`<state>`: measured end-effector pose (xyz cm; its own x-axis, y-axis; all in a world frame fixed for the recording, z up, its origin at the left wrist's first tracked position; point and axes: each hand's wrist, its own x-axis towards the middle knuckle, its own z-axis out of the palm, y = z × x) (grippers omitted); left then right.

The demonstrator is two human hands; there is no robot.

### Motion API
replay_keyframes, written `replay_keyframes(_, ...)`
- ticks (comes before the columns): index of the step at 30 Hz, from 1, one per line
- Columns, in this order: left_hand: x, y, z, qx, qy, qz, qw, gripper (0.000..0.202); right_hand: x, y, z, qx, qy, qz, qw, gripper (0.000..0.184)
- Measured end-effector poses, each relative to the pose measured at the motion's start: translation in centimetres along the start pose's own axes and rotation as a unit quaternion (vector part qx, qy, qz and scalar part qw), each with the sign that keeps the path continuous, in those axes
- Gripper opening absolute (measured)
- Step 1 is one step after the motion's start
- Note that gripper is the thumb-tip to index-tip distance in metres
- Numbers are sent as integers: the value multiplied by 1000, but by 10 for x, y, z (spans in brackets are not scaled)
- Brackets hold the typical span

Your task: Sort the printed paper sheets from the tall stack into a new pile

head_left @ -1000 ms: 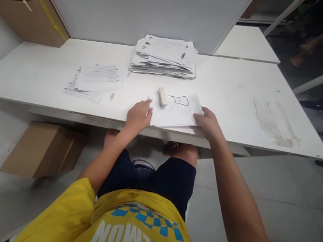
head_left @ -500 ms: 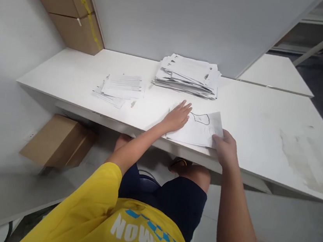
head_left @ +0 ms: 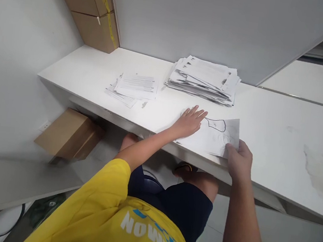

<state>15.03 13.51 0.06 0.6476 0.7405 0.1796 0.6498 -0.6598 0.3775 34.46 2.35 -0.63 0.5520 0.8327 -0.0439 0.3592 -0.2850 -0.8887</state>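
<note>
White paper with a black outline drawn on it lies at the front edge of the white table, and more than one sheet may be in it. My left hand rests flat on its left part, fingers spread. At the right end, my right hand pinches the paper's edge, thumb on top and the other fingers underneath. Behind the paper stands a thick, uneven stack of papers. Further left lie several loose printed sheets, overlapping one another.
The long white table has a stained patch at its right. Cardboard boxes stand at its far left end against the wall. Another cardboard box sits below the table on the left. A grey panel rises along the back.
The camera view has shifted, so the table and papers appear further right. My left hand still lies on the paper, and my right hand still grips its right edge.
</note>
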Motion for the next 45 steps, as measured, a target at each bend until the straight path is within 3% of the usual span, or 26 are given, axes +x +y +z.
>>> replay_keyframes(12,-10,-2,-9,-4,11,11,1000,54,-1,4,5,12,18,-27,999,45)
replay_keyframes(16,-10,-7,-12,-22,3,27,999,50,-1,5,7,72,18,-19,997,47)
replay_keyframes(23,-5,-13,-16,-62,57,24,996,46,2,4,10,224,59,-28,972,52)
replay_keyframes(32,8,-22,-18,-98,85,21,991,43,5,-1,18,146,92,-82,982,46)
replay_keyframes(35,13,-27,-17,-106,98,27,989,42,3,-3,21,165,145,-112,969,41)
replay_keyframes(39,16,-27,-19,-103,102,27,989,46,8,-11,21,225,292,-75,927,41)
replay_keyframes(42,14,-22,-22,-117,73,8,990,59,19,-27,13,238,378,-83,891,50)
replay_keyframes(45,13,-18,-25,-177,32,16,984,68,45,-51,2,206,424,-140,871,63)
